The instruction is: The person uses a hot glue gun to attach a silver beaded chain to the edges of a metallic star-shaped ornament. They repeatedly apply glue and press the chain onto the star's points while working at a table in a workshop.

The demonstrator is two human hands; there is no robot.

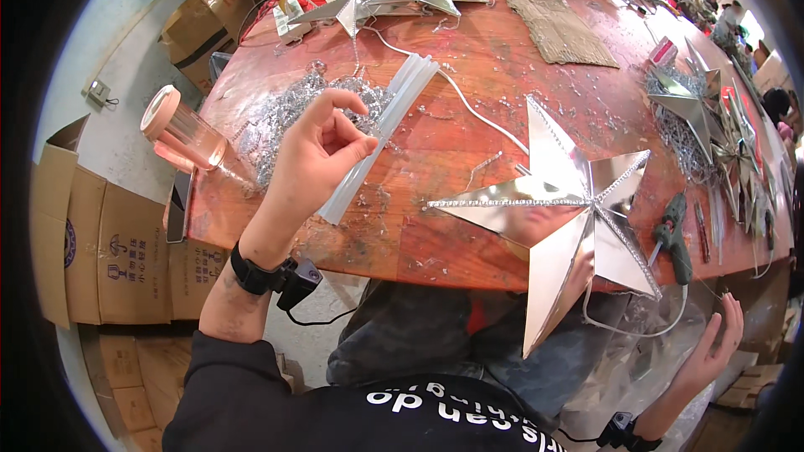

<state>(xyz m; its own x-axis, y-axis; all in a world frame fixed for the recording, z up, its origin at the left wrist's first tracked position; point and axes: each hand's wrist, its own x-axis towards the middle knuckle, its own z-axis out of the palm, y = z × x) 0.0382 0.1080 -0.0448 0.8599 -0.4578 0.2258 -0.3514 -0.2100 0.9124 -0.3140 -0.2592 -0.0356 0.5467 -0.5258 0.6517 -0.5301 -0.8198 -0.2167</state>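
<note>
On wooden table (469, 130) | mirrored foil star (569, 218) (beaded edges) | left hand (314, 159) pinching

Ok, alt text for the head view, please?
A large silver star lies at the near edge of a red-brown table. The left hand pinches above silver bead strands beside clear glue sticks; the right hand hangs open below the edge.
</note>
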